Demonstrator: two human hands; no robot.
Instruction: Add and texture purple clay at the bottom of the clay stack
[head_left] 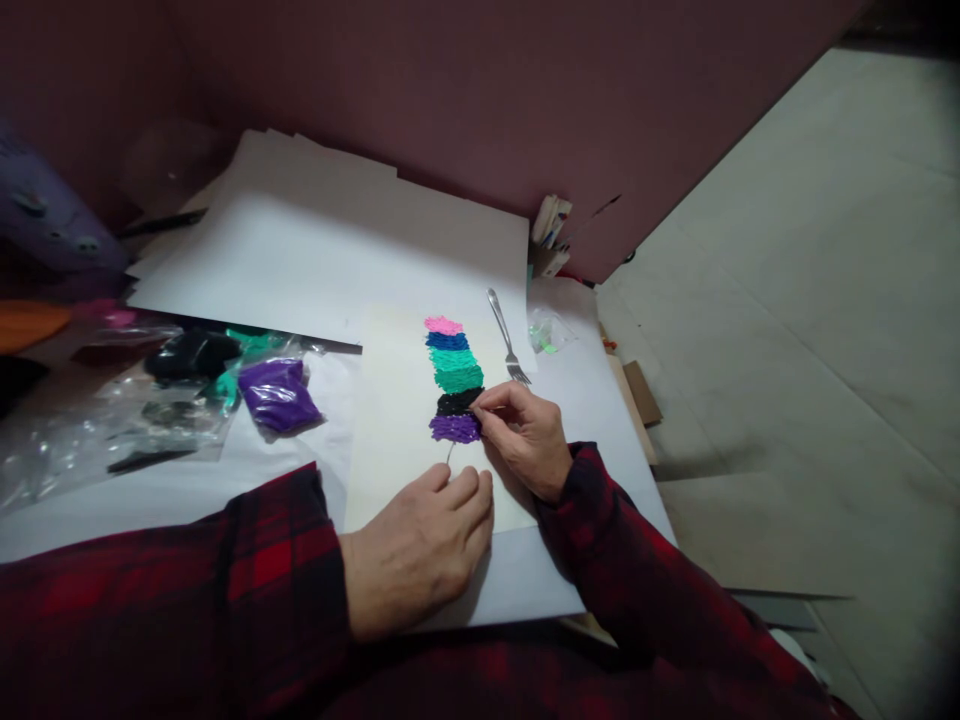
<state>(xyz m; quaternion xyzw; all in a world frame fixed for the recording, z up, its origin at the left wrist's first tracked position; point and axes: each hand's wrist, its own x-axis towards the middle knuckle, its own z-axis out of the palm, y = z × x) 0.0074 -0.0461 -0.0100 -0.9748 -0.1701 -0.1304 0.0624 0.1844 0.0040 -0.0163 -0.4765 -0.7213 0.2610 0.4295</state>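
On a cream sheet of paper (pixel 382 400) lies a column of textured, clay-like bands: a pink band (pixel 444 326), a blue band (pixel 448 341), green bands (pixel 456 372), a black band (pixel 457 403) and a purple band (pixel 455 429). My right hand (pixel 529 435) pinches thumb and forefinger together at the right end of the black band; whatever is between them is too small to make out. Below the purple band, my left hand (pixel 424 545) rests on the paper with fingers curled. A thin stick or line (pixel 450 452) shows just above its fingertips; whether the hand holds it is unclear.
A fork (pixel 507 335) lies right of the bands, near a small clear bag (pixel 550 332) with green bits. Left are a bagged purple lump (pixel 277 395), a bagged black lump (pixel 191 355) and other plastic bags. Large white sheets (pixel 322 230) lie behind, against the wall.
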